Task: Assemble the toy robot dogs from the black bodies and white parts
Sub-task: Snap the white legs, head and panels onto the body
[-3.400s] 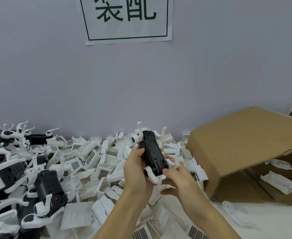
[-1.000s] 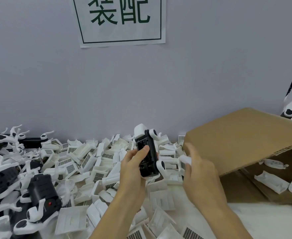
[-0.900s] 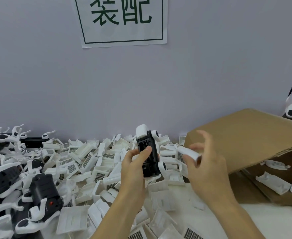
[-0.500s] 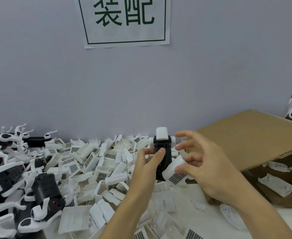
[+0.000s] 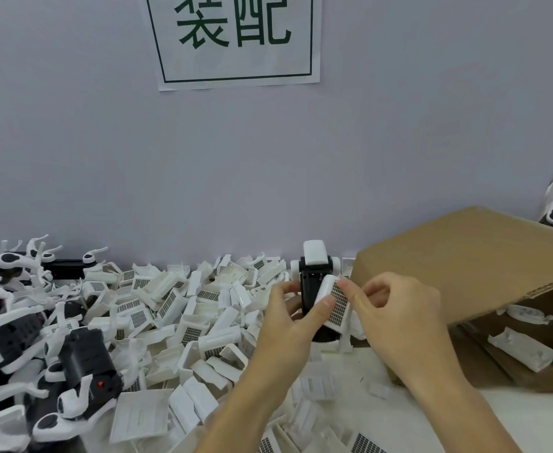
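Observation:
My left hand (image 5: 289, 325) grips a black robot dog body (image 5: 309, 287) held upright at the table's middle, a white head piece (image 5: 314, 261) at its top. My right hand (image 5: 399, 315) pinches a white grille cover (image 5: 333, 304) and holds it against the body's front. My left thumb lies on the cover's lower edge. A big heap of white grille parts (image 5: 183, 308) lies behind and to the left of my hands.
Several black dogs with white legs (image 5: 79, 377) are stacked at the left. An open cardboard box (image 5: 471, 266) on its side at the right holds white parts (image 5: 520, 351). A paper sign (image 5: 236, 40) hangs on the grey wall. More loose white pieces lie near my forearms.
My right hand picked up a white grille cover from beside the box and brought it onto the black body. My left hand turned the body upright and moved it slightly right.

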### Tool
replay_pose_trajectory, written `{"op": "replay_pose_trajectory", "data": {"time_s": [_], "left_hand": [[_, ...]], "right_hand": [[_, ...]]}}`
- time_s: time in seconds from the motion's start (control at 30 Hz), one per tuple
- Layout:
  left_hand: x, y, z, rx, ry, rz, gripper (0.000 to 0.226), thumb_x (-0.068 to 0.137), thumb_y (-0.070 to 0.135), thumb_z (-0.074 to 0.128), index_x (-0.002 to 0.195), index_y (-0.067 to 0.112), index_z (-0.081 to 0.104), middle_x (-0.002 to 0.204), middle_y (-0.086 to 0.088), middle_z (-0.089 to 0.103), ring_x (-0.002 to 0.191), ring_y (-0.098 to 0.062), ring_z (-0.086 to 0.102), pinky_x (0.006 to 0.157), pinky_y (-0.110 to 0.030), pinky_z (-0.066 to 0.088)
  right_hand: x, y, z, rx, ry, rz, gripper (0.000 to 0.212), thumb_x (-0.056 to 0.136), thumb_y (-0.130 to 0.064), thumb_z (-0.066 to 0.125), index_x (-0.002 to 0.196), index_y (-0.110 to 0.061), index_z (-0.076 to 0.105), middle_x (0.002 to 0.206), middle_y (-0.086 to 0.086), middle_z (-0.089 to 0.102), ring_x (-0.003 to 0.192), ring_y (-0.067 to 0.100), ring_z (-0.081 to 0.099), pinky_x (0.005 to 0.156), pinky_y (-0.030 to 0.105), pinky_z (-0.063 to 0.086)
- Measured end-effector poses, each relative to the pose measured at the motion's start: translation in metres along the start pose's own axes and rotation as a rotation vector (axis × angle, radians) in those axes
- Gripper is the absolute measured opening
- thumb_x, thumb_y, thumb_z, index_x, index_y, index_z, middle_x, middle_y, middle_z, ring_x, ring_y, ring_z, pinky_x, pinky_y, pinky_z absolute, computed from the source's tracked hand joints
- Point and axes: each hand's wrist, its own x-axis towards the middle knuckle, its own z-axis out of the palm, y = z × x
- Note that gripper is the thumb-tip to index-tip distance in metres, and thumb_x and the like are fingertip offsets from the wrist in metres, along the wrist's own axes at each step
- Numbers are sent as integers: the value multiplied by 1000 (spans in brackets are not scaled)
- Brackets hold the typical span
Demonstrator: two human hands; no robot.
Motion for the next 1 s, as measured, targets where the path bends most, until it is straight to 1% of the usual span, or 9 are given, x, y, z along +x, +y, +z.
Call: {"op": "replay_pose_trajectory", "data": {"time_s": [0.07,0.17,0.27,0.4,0.47,0.57,0.77,0.87,1.0], "left_hand": [[1,0,0,58,57,43,42,86,39,78,116,30,51,109,4,75,99,-11,73,87,-34,60],[0,1,0,154,85,116,40,89,34,77,116,32,47,112,3,71,99,-8,71,86,-37,61],[-4,3,-2,149,34,162,33,91,28,71,116,30,49,107,5,72,93,-6,72,74,-24,59],[-2,5,-3,-7,-7,79,19,90,19,56,109,21,57,102,8,76,78,-1,70,62,-10,49],[0,3,-3,29,14,60,11,102,16,55,110,22,60,96,11,78,77,-1,71,62,-10,49],[3,4,-4,4,7,25,22,104,8,53,113,20,68,99,6,79,89,-8,75,70,-16,55],[6,1,-9,-172,-47,-104,24,103,1,51,119,10,66,102,-3,79,95,-18,75,77,-25,57],[4,5,-10,-228,-71,-115,28,104,-2,46,124,8,64,114,-7,76,105,-21,74,87,-29,57],[6,7,-10,-245,-3,-138,28,105,-4,43,120,4,66,108,-10,78,96,-21,76,78,-30,60]], "right_hand": [[-3,-2,4,7,-94,33,51,92,-56,63,56,-20,67,52,-5,65,56,3,64,53,14,47],[-7,-12,11,148,-259,139,58,93,-58,54,64,-11,70,56,1,69,58,15,68,57,28,52],[-11,-12,16,156,-285,175,49,86,-63,59,68,-17,69,57,-10,68,56,6,62,55,28,49],[-9,-2,15,194,-199,177,31,88,-48,69,70,-23,70,58,-14,67,57,7,59,57,28,48],[-7,0,12,253,-215,168,17,89,-44,69,81,-29,75,72,-19,73,70,-1,66,60,18,50],[-6,3,10,306,-255,120,8,89,-38,72,92,-31,75,80,-25,73,79,-9,65,58,6,45],[-3,12,10,337,-312,108,7,89,-32,75,96,-33,75,86,-30,72,87,-12,63,63,4,44],[-2,13,11,345,-320,84,6,89,-31,75,94,-34,75,87,-29,72,88,-12,63,63,2,43],[-1,15,8,387,-338,138,9,88,-27,77,90,-36,75,83,-28,73,83,-9,66,63,8,49]]}}
